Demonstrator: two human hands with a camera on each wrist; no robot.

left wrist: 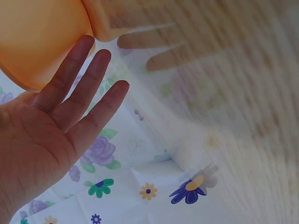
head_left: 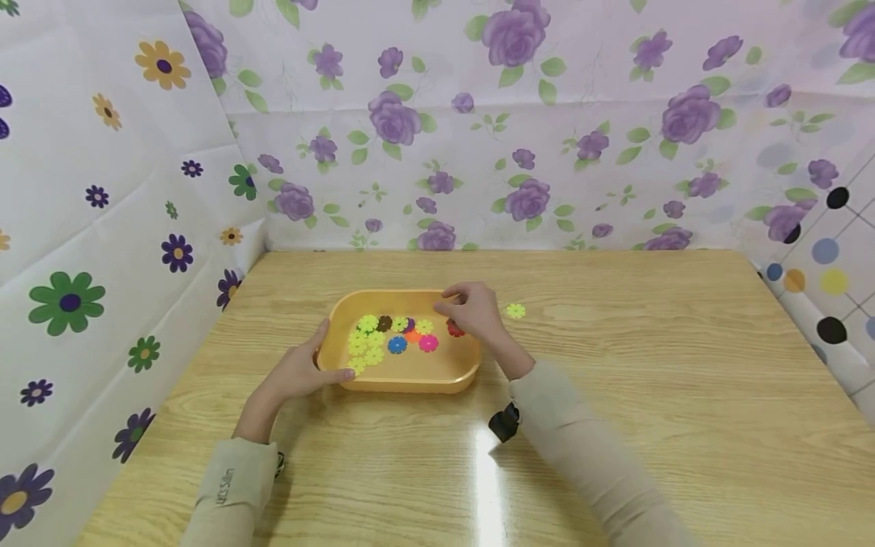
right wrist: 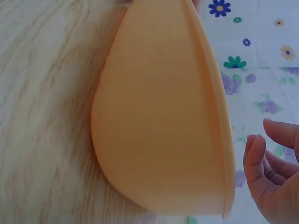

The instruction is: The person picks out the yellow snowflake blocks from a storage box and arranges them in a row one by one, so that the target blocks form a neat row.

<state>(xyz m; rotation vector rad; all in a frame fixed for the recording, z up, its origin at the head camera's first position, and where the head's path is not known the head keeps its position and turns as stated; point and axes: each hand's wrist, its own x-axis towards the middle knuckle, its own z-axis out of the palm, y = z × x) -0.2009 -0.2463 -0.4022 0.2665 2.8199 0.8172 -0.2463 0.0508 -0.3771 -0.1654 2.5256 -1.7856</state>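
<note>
An orange plastic basin (head_left: 410, 384) sits on the table, with several flower-shaped discs inside. Yellow-green discs (head_left: 358, 342) cluster at its left; a brown disc (head_left: 385, 324), a blue disc (head_left: 397, 345), a pink disc (head_left: 428, 343) and a red disc (head_left: 456, 328) lie further right. My left hand (head_left: 301, 368) spans the basin's near left corner, its thumb across the near rim; in the left wrist view its other fingers (left wrist: 65, 74) extend straight against the wall. Above the basin's right end hovers my right hand (head_left: 475, 311), fingers bent, a gap between thumb and forefinger, nothing visible there.
One yellow-green disc (head_left: 516, 311) lies on the wooden table (head_left: 649, 365), right of the basin. Floral sheeting (head_left: 478, 152) hangs behind the table, with more along both sides. A black wrist device (head_left: 504, 422) shows at my right sleeve.
</note>
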